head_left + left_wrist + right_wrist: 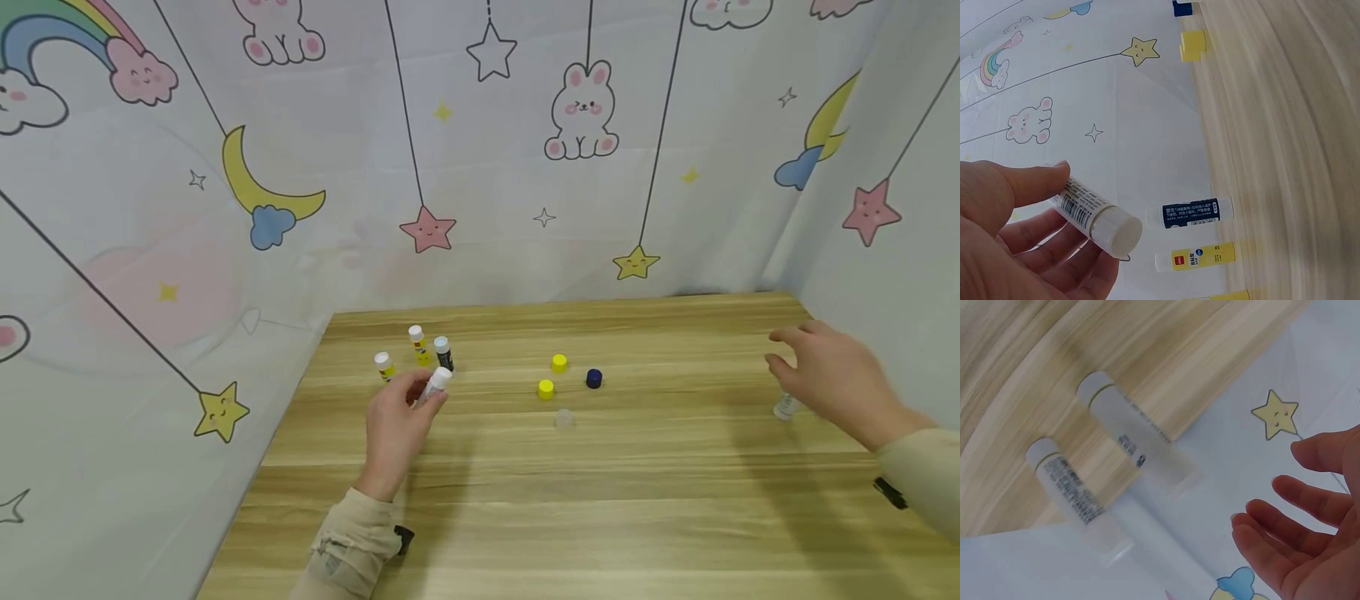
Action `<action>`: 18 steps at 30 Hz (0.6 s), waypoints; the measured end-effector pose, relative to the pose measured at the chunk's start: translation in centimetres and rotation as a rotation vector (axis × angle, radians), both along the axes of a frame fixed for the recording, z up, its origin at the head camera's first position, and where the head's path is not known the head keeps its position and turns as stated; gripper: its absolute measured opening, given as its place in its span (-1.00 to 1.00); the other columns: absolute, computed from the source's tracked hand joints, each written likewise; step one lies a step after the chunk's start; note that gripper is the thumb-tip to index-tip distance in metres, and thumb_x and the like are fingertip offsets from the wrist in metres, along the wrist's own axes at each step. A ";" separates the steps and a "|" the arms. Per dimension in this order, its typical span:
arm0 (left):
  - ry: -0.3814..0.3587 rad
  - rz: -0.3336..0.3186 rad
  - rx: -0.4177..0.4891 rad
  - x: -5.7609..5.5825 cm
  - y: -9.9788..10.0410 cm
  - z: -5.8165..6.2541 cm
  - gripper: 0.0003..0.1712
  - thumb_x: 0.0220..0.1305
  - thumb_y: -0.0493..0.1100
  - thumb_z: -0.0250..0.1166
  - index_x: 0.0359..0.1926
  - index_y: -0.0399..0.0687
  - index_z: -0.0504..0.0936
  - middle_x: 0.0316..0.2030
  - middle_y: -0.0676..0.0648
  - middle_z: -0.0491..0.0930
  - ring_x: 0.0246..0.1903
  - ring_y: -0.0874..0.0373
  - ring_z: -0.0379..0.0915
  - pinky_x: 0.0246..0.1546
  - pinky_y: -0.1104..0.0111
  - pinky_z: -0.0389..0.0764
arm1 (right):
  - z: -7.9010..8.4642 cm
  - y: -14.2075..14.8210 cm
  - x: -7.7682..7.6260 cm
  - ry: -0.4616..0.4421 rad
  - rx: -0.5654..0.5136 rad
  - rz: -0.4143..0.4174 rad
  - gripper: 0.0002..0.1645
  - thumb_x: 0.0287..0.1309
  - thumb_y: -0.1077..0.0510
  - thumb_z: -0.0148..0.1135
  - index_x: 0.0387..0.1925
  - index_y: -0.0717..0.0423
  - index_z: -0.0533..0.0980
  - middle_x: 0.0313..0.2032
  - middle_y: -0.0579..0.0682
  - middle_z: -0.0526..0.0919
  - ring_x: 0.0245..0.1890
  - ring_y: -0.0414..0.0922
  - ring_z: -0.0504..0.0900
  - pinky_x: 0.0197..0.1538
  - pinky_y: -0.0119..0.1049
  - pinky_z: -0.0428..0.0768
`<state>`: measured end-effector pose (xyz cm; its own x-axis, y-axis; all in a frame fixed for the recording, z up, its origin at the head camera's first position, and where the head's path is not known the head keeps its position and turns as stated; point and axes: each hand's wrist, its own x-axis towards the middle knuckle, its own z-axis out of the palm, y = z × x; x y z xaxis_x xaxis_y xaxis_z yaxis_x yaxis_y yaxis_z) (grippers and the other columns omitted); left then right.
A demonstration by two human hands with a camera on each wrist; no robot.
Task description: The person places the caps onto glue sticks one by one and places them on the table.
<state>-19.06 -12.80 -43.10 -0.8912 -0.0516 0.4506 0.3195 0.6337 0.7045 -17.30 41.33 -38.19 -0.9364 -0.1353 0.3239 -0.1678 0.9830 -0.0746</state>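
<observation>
On the left of the wood-grain desk [637, 508] stands a tube with a yellow label [385, 367]. Just right of it, the left hand [396, 433] grasps a white tube [437, 382] between thumb and fingers, tilted and lifted off the desk. Behind the hand stand a second yellow-labelled tube [418, 346] and, beside it, a dark-labelled tube [444, 354]. Toward the middle lie a yellow cap [546, 389], another yellow cap [559, 363], a clear cap [564, 419] and a dark blue cap [594, 378], set apart. At far right, the right hand [836, 379] is released, fingers loosely bent, near two standing white tubes [1079, 503], seen side by side from the right wrist.
</observation>
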 end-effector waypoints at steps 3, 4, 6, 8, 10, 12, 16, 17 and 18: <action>0.009 -0.003 -0.009 0.0 0.1 0.1 -0.70 0.16 -0.15 0.54 -0.09 -0.06 0.72 -0.23 -0.01 0.71 -0.29 0.13 0.61 -0.31 0.20 0.59 | -0.3 -0.9 -0.3 0.028 -0.007 0.040 -0.59 0.16 0.16 0.38 -0.02 0.34 0.60 -0.13 0.37 0.60 -0.22 0.28 0.61 -0.26 0.24 0.56; 0.013 -0.005 -0.012 0.0 0.1 0.1 -0.71 0.16 -0.15 0.54 -0.09 -0.06 0.72 -0.23 -0.01 0.71 -0.29 0.12 0.60 -0.32 0.20 0.58 | -0.5 -1.3 -0.5 0.038 0.001 0.052 -0.59 0.15 0.16 0.38 -0.02 0.33 0.60 -0.15 0.35 0.60 -0.25 0.26 0.61 -0.29 0.21 0.57; 0.020 -0.009 -0.015 0.0 0.2 0.1 -0.71 0.16 -0.16 0.54 -0.10 -0.06 0.72 -0.24 -0.01 0.70 -0.30 0.11 0.60 -0.32 0.21 0.57 | -0.7 -2.1 -0.8 0.049 0.009 0.077 -0.59 0.12 0.16 0.40 -0.03 0.31 0.61 -0.18 0.32 0.60 -0.29 0.23 0.61 -0.34 0.17 0.58; 0.024 -0.014 -0.013 0.0 0.2 0.1 -0.71 0.16 -0.16 0.54 -0.09 -0.05 0.72 -0.24 -0.01 0.70 -0.30 0.10 0.60 -0.32 0.21 0.57 | -0.9 -2.9 -1.1 0.065 0.018 0.102 -0.59 0.09 0.16 0.42 -0.05 0.29 0.61 -0.21 0.28 0.61 -0.34 0.19 0.62 -0.40 0.13 0.58; 0.027 -0.020 -0.011 0.0 0.2 0.1 -0.70 0.16 -0.16 0.54 -0.08 -0.04 0.72 -0.23 0.00 0.70 -0.29 0.10 0.61 -0.32 0.22 0.57 | -1.2 -3.7 -1.3 0.065 0.014 0.121 -0.60 0.09 0.17 0.44 -0.05 0.28 0.62 -0.22 0.24 0.61 -0.36 0.15 0.62 -0.43 0.09 0.58; 0.030 -0.025 -0.009 0.0 0.3 0.2 -0.70 0.16 -0.16 0.53 -0.07 -0.04 0.73 -0.22 0.01 0.70 -0.28 0.10 0.61 -0.31 0.22 0.57 | -1.4 -4.5 -1.6 0.060 0.007 0.135 -0.61 0.09 0.17 0.44 -0.05 0.26 0.62 -0.21 0.21 0.62 -0.33 0.15 0.62 -0.41 0.09 0.59; 0.038 -0.030 -0.018 0.0 0.4 0.2 -0.69 0.16 -0.16 0.53 -0.06 -0.04 0.73 -0.20 0.01 0.70 -0.27 0.12 0.60 -0.29 0.22 0.58 | -1.9 -6.2 -2.2 0.033 0.001 0.153 -0.62 0.12 0.16 0.43 -0.03 0.24 0.62 -0.17 0.21 0.64 -0.24 0.19 0.62 -0.33 0.11 0.60; 0.041 -0.031 -0.021 0.0 0.4 0.3 -0.69 0.16 -0.17 0.53 -0.06 -0.04 0.73 -0.19 0.01 0.70 -0.26 0.12 0.60 -0.29 0.22 0.58 | -1.9 -6.6 -2.4 0.025 0.000 0.158 -0.61 0.12 0.16 0.42 -0.02 0.23 0.62 -0.16 0.21 0.64 -0.23 0.19 0.61 -0.32 0.11 0.61; 0.044 -0.032 -0.024 0.1 0.4 0.3 -0.69 0.16 -0.17 0.53 -0.06 -0.04 0.73 -0.19 0.00 0.70 -0.26 0.12 0.59 -0.28 0.22 0.59 | -1.9 -7.0 -2.5 0.016 -0.002 0.161 -0.61 0.13 0.16 0.41 -0.01 0.23 0.62 -0.15 0.21 0.64 -0.22 0.19 0.61 -0.32 0.11 0.61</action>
